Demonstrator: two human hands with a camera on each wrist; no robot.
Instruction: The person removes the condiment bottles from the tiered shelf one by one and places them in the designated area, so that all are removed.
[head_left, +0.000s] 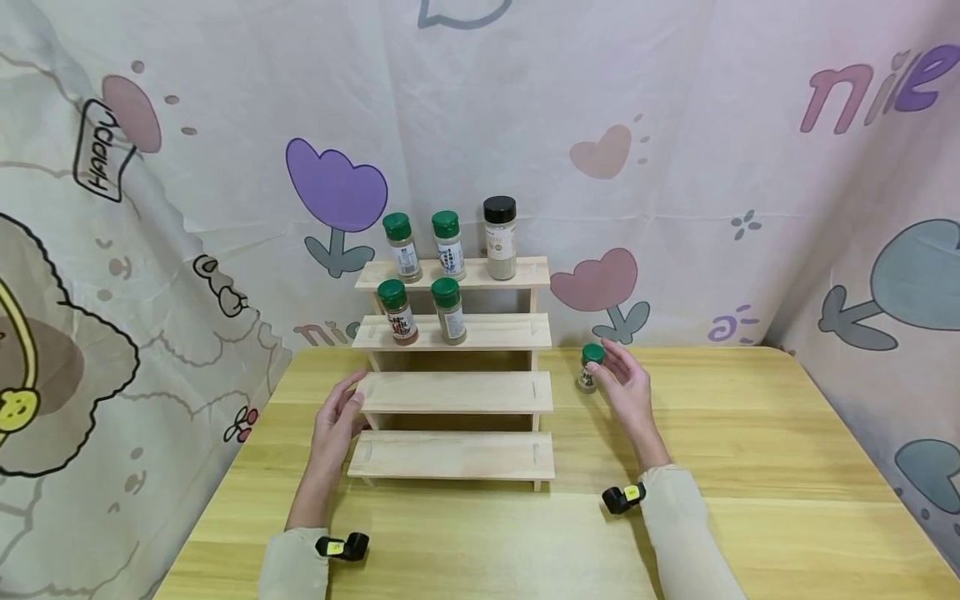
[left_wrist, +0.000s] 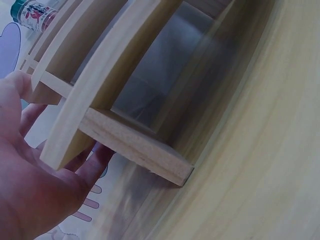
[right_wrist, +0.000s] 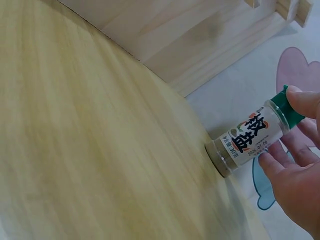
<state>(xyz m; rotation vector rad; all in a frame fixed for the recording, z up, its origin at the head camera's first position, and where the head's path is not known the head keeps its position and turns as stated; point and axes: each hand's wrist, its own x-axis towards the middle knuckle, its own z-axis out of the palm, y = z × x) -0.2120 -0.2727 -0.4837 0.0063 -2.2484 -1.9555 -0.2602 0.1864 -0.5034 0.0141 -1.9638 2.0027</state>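
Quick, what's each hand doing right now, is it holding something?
Left hand: holding the wooden rack at its side.
Right hand: holding a green-capped bottle.

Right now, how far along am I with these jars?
Five jars already stand on the upper two tiers of the rack. Your right hand holds a green-capped jar beside it. Shelving that one is apparently left; the lower two tiers hold none.

The rack (head_left: pixel 453 392) is matt bare wood, rough at one cut end (left_wrist: pixel 137 147); the table (head_left: pixel 750 433), smooth wood grain with a soft sheen. The jar (right_wrist: pixel 220 158) is clear glass or plastic, its cap (right_wrist: pixel 286 109) plastic, the backdrop (head_left: pixel 525 100) creased matt cloth.
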